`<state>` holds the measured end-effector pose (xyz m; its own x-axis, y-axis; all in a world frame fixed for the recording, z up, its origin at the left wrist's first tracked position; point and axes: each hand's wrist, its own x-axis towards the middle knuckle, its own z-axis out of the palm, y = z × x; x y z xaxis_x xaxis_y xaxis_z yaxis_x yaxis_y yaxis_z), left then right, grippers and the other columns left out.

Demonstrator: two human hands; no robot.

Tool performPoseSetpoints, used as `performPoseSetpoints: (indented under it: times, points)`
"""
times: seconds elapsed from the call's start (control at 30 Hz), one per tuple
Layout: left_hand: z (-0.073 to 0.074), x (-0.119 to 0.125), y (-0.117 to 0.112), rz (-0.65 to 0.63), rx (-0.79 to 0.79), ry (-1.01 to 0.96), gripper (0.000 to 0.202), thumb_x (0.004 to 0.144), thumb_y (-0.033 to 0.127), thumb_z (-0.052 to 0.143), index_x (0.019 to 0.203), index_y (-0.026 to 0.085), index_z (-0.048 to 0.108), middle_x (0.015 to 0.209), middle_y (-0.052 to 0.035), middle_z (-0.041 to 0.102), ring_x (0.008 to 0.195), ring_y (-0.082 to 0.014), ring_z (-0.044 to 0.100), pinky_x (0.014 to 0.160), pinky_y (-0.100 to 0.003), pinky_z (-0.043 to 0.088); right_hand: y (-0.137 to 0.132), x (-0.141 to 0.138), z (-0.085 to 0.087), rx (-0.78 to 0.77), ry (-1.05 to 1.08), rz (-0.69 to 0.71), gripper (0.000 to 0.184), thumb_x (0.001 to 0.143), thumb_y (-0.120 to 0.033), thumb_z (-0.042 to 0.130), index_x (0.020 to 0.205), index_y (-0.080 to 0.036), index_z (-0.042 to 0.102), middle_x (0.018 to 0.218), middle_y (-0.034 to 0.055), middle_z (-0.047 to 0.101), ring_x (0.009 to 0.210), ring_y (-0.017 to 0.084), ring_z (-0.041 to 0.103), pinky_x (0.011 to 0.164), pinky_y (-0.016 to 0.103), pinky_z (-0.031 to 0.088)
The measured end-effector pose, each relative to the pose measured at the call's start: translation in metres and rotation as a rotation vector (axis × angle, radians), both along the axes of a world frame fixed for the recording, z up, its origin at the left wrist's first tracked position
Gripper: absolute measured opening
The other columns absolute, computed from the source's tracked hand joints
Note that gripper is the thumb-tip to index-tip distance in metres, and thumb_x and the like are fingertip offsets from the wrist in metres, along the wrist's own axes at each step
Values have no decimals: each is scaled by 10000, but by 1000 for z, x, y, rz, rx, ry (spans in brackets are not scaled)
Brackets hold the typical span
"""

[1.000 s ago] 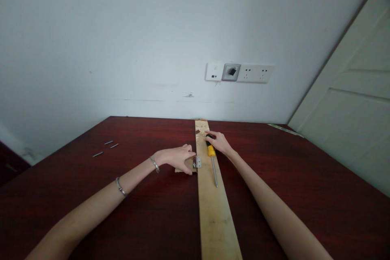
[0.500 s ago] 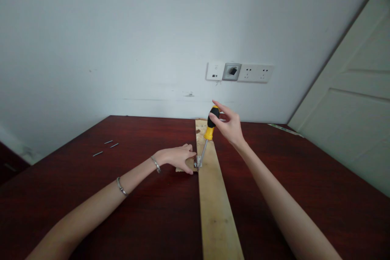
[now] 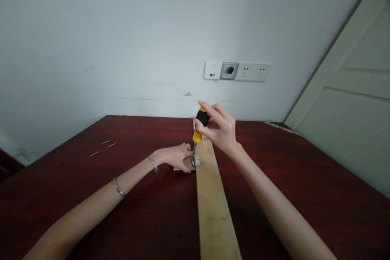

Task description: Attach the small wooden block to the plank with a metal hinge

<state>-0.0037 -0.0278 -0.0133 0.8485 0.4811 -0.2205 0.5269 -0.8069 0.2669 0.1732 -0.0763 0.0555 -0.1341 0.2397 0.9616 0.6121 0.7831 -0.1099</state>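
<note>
My right hand [image 3: 222,128] grips a screwdriver [image 3: 198,137] by its black and yellow handle. The shaft slants down to a small metal hinge [image 3: 197,160], its tip at the leaf on the left. That hinge joins a long pale wooden board [image 3: 213,203] and a small piece of wood [image 3: 177,168] beside it. Thumb and fingers of my left hand [image 3: 175,157] press the small piece from either side of the hinge, holding it against the board's left edge. Most of the small piece is hidden under this hand.
Everything lies on a dark red table [image 3: 146,219] against a white wall. Three thin metal rods, nails or screws [image 3: 94,154], lie at the left. A narrow pale strip [image 3: 282,128] is at the back right edge. Wall sockets [image 3: 254,72] and a white door [image 3: 350,101] are beyond.
My right hand has moved the screwdriver left, its tip passing from the hinge leaf on the long board to the leaf on the small piece. My left hand stays on the small piece.
</note>
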Motion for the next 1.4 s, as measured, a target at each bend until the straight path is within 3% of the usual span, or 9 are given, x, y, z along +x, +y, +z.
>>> performPoseSetpoints:
  times: [0.63,0.97,1.4]
  points:
    - [0,1,1,1,18,-5,633,697,406,694,1270,228,494,1270,-82,440,1122,-274,442,953,-357,389,2,-4,-5,11,-97,33,390,856,-273,570,1239,-202,592,870,43,565,680,112,533,582,224,518]
    - [4,2,-3,35,-14,-37,519,676,368,716,1143,188,582,1178,-83,481,973,-235,506,868,-344,425,4,-5,-7,14,-113,66,403,852,-249,574,1251,-189,581,882,48,558,719,120,560,624,240,541]
    - [-2,0,0,27,-23,-106,505,648,355,736,1105,190,600,1105,-78,548,968,-256,518,860,-358,412,2,-8,-7,4,-118,60,380,859,-261,563,1230,-182,594,873,50,557,715,120,564,619,241,541]
